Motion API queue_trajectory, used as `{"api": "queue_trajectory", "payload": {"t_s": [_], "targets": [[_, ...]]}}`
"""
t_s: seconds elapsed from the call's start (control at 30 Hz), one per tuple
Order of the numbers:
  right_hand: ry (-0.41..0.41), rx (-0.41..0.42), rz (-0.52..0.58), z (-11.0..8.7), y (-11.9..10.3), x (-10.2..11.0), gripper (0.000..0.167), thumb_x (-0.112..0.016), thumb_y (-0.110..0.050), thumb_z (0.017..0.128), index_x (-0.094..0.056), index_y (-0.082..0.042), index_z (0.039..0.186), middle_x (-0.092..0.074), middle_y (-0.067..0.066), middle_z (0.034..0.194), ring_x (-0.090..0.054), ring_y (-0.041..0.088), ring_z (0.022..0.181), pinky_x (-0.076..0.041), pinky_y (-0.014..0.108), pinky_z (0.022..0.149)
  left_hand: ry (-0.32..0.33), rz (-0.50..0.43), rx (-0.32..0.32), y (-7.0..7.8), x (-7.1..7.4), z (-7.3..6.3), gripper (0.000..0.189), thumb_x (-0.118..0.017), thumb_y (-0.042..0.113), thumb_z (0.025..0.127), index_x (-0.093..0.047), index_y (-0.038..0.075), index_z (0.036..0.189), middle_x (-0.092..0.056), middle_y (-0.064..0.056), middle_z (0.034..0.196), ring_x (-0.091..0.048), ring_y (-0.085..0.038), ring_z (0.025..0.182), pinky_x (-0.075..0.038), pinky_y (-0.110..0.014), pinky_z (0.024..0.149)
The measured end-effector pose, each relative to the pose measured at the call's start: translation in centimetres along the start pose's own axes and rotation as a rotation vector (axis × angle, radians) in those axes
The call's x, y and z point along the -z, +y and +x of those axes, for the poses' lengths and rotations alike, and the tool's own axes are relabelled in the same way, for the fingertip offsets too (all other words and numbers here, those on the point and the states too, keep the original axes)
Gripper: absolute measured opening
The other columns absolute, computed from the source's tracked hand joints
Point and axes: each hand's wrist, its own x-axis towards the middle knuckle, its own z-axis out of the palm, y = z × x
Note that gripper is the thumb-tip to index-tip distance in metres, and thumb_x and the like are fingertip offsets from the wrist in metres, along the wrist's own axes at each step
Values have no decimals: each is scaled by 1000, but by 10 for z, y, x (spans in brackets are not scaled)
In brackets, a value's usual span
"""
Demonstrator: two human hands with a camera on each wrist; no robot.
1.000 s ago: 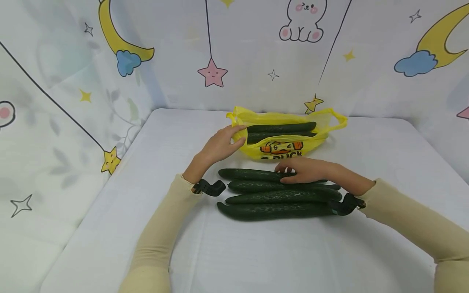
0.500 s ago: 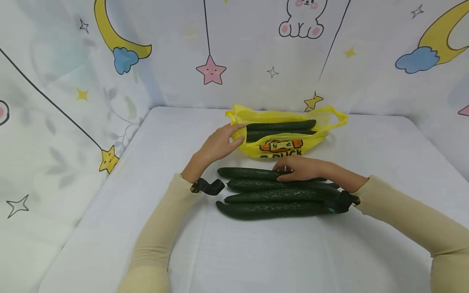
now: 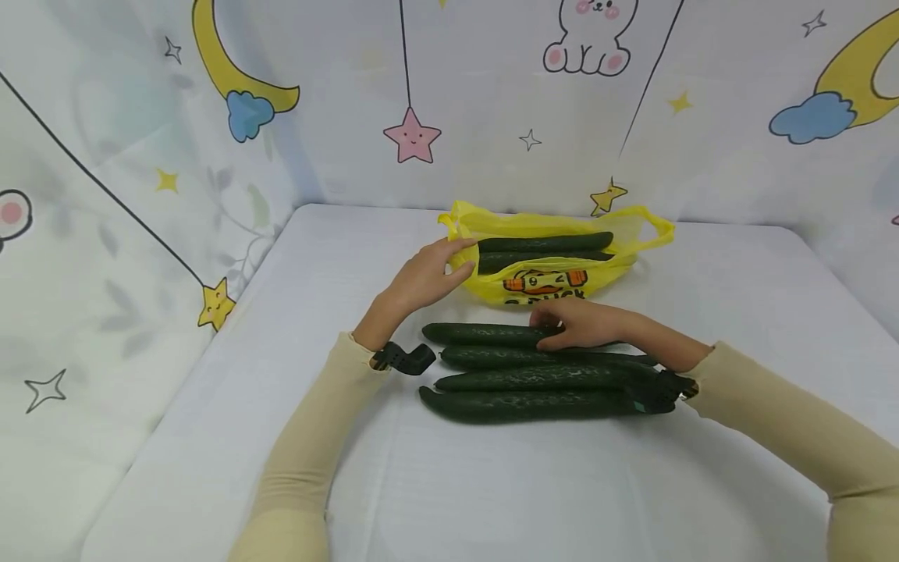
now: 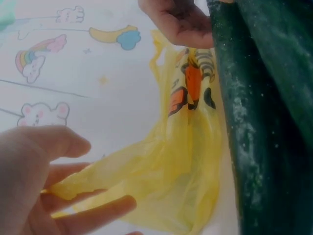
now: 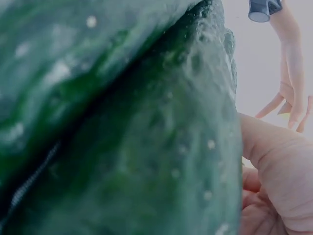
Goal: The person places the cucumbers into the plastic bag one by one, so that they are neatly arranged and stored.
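The left hand (image 3: 424, 277) is at the left end of a yellow plastic bag (image 3: 488, 293), touching its edge. In the left wrist view its fingers are spread and fairly straight, with the bag's handle strip (image 4: 93, 174) lying among them. Two dark green cucumbers (image 3: 551, 243) lie inside the bag, its mouth wide apart. Nearer the person, several cucumbers lie side by side on the table. The right hand (image 3: 590, 321) grips the farthest cucumber (image 3: 477, 334) from above, fingers on its far side and thumb on the near side. The palm hides that cucumber's middle.
The other loose cucumbers (image 3: 527, 404) lie in a row under the right wrist, close together. A white cloth covers the table (image 3: 492, 492). Behind it hangs a patterned curtain (image 3: 477, 78), which also runs along the left side.
The right wrist has shifted slightly left while its fingers stay on the farthest cucumber. The left hand keeps its place at the bag's edge. The head view has moved a little.
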Motion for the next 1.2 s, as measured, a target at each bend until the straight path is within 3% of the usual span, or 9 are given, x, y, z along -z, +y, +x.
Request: {"api": "queue_trajectory", "payload": {"t_s": [0.3, 0.63, 0.87, 1.07, 1.2], "targets": [[139, 10, 57, -6, -1, -4, 37, -69, -17, 89, -62, -4, 123, -65, 13, 119, -59, 34, 114, -49, 51, 92, 1, 6, 5, 0, -1, -1, 50, -51, 28, 102, -43, 14, 149, -42, -12, 151, -39, -29, 139, -38, -48, 109], [324, 55, 10, -25, -3, -12, 33, -69, -9, 87, -65, 1, 119, -69, 12, 112, -64, 27, 101, -54, 41, 81, -2, -1, 5, -2, -3, -1, 50, -51, 28, 102, -43, 14, 149, -41, -12, 152, -35, -30, 141, -37, -48, 110], [444, 66, 18, -41, -3, -4, 31, -71, -6, 85, -67, 1, 116, -71, 11, 103, -64, 22, 88, -54, 30, 70, -2, -11, -6, -1, -1, 0, 50, -51, 28, 102, -43, 13, 148, -44, -12, 149, -42, -29, 136, -41, -47, 106], [535, 27, 7, -53, -1, 4, 31, -73, -7, 83, -69, -3, 113, -71, 9, 101, -63, 21, 88, -52, 26, 69, 0, -10, -7, 0, 1, 0, 49, -50, 29, 102, -44, 14, 148, -45, -11, 149, -43, -29, 136, -43, -47, 104], [589, 9, -7, -59, -2, 10, 31, -74, -8, 82, -70, -4, 112, -71, 8, 102, -61, 12, 89, -50, 24, 72, -1, -11, -5, 1, 1, 1, 49, -49, 31, 102, -44, 13, 148, -45, -11, 149, -43, -29, 136, -42, -47, 105]]}}
